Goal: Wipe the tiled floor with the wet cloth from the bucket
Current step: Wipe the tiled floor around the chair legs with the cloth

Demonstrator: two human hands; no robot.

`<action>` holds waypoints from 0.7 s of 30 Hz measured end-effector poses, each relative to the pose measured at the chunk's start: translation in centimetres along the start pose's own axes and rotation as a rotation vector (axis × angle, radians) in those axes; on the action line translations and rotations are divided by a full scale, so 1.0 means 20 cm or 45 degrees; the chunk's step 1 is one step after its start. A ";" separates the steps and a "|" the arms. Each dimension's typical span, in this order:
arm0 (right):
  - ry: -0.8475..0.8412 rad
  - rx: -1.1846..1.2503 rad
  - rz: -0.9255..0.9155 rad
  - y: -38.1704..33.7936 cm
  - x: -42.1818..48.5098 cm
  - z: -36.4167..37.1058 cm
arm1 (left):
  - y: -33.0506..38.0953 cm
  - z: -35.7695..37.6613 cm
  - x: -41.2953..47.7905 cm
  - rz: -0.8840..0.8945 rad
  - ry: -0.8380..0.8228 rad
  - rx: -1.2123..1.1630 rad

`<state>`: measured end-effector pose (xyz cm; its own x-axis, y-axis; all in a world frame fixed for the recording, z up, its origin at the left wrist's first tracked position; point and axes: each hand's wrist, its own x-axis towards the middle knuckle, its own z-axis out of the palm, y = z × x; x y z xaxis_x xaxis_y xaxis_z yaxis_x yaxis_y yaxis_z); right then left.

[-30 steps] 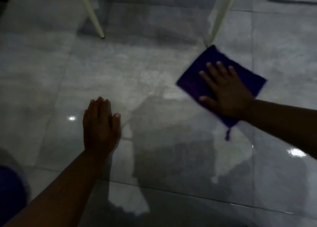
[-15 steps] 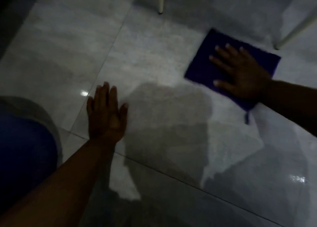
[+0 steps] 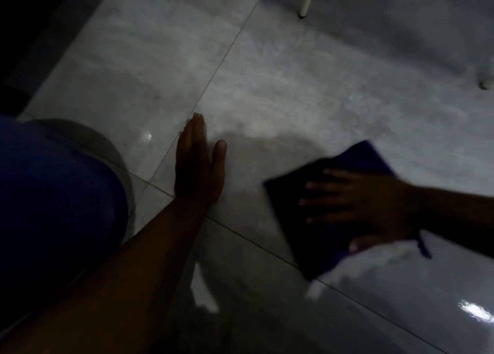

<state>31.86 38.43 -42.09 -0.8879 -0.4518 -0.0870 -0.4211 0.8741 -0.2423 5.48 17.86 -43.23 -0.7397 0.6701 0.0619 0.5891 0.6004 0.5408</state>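
The purple cloth (image 3: 290, 209) lies flat on the glossy grey tiled floor (image 3: 294, 86), right of centre, over a grout line. My right hand (image 3: 369, 204) presses down on it with fingers spread, pointing left; a loose thread trails from the cloth by my wrist. My left hand (image 3: 197, 171) rests flat on the bare tile to the cloth's left, fingers together and pointing away, holding nothing. The hands are about a hand's width apart. No bucket can be made out.
A white furniture leg (image 3: 306, 0) stands at the top, and another leg's foot (image 3: 485, 84) at the right edge. A rounded blue shape (image 3: 53, 193) fills the lower left beside my left arm. Wet sheen and light glints show on the near tiles.
My right hand has swept the cloth toward me, away from the white legs, and turned its fingers leftward. My left hand stays planted on the tile. The view has shifted.
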 end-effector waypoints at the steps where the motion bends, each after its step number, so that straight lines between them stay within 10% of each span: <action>1: 0.007 -0.038 0.142 0.12 -0.04 -0.02 | 0.00 0.00 0.00 0.016 -0.010 0.022; 9: 0.133 0.033 1.185 0.37 0.82 -0.17 | 0.02 -0.19 0.07 -0.262 0.160 -0.400; 15: 0.197 0.004 0.416 -0.49 1.09 0.09 | -0.13 -0.26 0.06 -0.204 0.096 -0.172; 21: 0.088 -0.046 0.019 -0.83 0.13 0.27 | -0.14 -0.14 -0.05 -0.099 -0.001 0.098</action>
<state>37.60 21.75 -43.45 -0.9043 -0.4262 -0.0232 -0.4127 0.8871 -0.2066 3.72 14.30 -42.53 -0.7841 0.6203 0.0213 0.5530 0.6826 0.4778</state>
